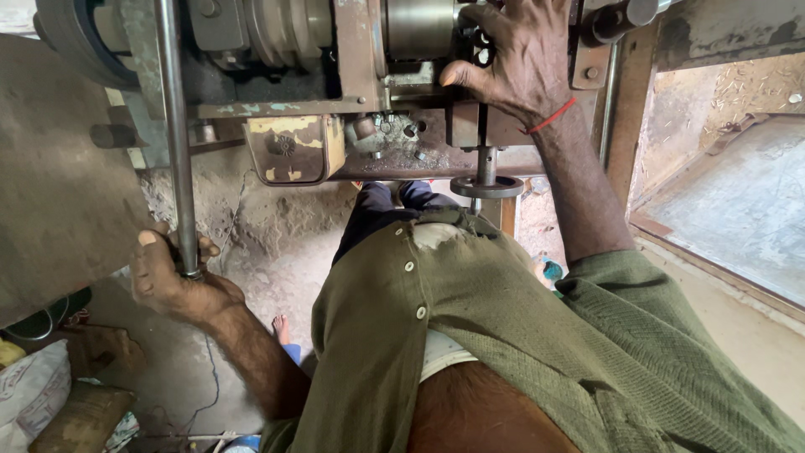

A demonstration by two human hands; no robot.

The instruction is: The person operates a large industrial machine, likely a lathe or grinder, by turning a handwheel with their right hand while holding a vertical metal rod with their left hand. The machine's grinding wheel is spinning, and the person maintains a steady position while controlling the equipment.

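My left hand [168, 281] is wrapped around the lower end of a long steel lever rod [173, 126] that rises to the top of the view. My right hand [516, 54], with a red thread at the wrist, rests on the tool post area of an old lathe [369, 92], fingers curled over dark metal parts next to the shiny cylindrical chuck [419, 25]. Whether that hand grips a handle is hidden by the fingers. Below it hangs a small round handwheel [486, 186].
A yellowish worn metal box [293, 149] is mounted under the lathe bed. A grey slab [50, 184] fills the left. My olive shirt [503, 335] covers the bottom; bare feet show on the dirt floor [277, 252]. Sacks [33, 390] lie bottom left; a stone step [738, 201] is right.
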